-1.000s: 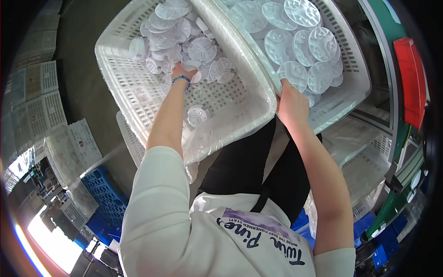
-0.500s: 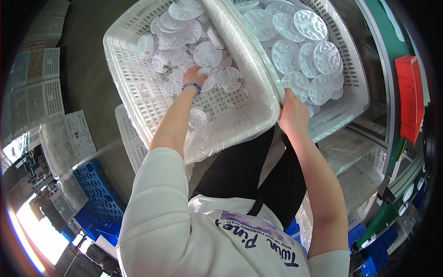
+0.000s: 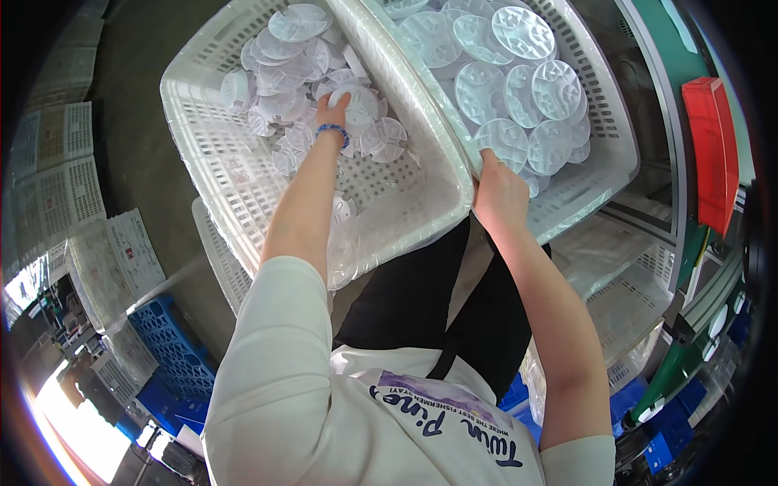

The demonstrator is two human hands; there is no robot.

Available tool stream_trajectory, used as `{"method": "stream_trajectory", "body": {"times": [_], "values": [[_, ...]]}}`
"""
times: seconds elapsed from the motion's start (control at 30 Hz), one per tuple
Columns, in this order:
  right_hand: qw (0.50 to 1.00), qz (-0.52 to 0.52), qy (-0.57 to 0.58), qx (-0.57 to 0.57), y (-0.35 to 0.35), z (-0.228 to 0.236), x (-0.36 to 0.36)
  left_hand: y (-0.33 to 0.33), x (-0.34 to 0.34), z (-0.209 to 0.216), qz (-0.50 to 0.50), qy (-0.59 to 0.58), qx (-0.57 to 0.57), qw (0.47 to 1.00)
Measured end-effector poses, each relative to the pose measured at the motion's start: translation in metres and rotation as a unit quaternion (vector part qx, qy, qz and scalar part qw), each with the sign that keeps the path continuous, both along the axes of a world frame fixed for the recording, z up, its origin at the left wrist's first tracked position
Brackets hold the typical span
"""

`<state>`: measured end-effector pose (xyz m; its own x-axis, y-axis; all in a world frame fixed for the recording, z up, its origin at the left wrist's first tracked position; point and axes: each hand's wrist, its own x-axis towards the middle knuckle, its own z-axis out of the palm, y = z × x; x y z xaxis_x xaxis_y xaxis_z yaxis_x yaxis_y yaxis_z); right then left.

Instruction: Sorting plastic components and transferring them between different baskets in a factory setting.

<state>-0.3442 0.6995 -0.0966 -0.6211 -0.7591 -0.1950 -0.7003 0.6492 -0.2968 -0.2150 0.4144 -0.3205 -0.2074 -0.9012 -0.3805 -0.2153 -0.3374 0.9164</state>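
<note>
Head view: the left hand (image 3: 331,120) is inside the left basket (image 3: 207,134), its fingers touching a round white disc (image 3: 356,104) at the pile's (image 3: 284,65) near side; whether they clamp it, I cannot tell; the right hand (image 3: 502,196) has its fingers clamped on the right basket's (image 3: 604,105) left rim; clear discs (image 3: 478,91) lie heaped beyond.

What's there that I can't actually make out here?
All in the head view:
- Left hand: its palm, hidden by the back of the hand.
- Lone white disc: its left part, behind the left forearm.
- Left basket and right basket: far ends, cut off by the top edge.
- Bright patch, lower left: detail lost in glare.
</note>
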Motion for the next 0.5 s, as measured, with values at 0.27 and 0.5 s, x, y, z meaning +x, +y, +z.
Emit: {"method": "stream_trajectory", "body": {"times": [0.27, 0.5], "values": [[1.0, 0.006, -0.013, -0.003, -0.001, -0.002, 0.004, -0.013, 0.002, 0.051, 0.154, -0.012, 0.087, 0.984], [0.996, 0.015, 0.037, 0.075, 0.001, 0.004, 0.002, 0.009, 0.164, 0.278, -0.06, 0.091, -0.003, 0.994]]}}
